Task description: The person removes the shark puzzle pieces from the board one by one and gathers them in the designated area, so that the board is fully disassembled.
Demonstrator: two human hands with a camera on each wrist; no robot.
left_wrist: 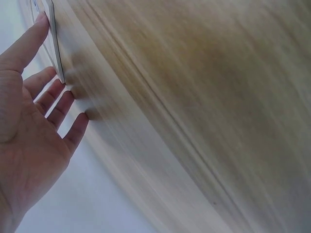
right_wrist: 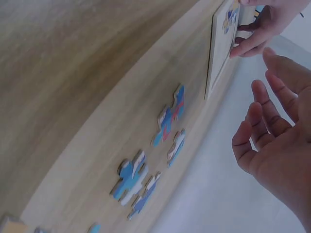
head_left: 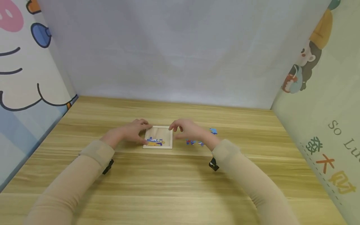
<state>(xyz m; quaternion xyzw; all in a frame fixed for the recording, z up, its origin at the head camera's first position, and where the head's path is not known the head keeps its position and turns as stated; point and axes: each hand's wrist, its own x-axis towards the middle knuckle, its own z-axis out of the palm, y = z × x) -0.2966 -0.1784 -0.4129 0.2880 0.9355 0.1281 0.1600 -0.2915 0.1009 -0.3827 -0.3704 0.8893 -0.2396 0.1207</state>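
Note:
A square wooden puzzle tray (head_left: 158, 132) lies on the table, with a few joined blue and yellow puzzle pieces (head_left: 155, 142) in its near left corner. My left hand (head_left: 134, 130) rests at the tray's left side. Its thumb (left_wrist: 36, 31) reaches over the rim by the joined pieces, and the other fingers spread along the far left corner, fairly straight. Above the tray's right edge hovers my right hand (head_left: 189, 130), fingers loosely bent and thumb apart, with nothing between them in the right wrist view.
Several loose puzzle pieces (right_wrist: 170, 116) lie on the table right of the tray, partly under the right forearm in the head view. One blue piece (head_left: 213, 131) sits farther right. A pale curtain (head_left: 180, 56) hangs behind the table, and printed panels (head_left: 317, 125) flank it.

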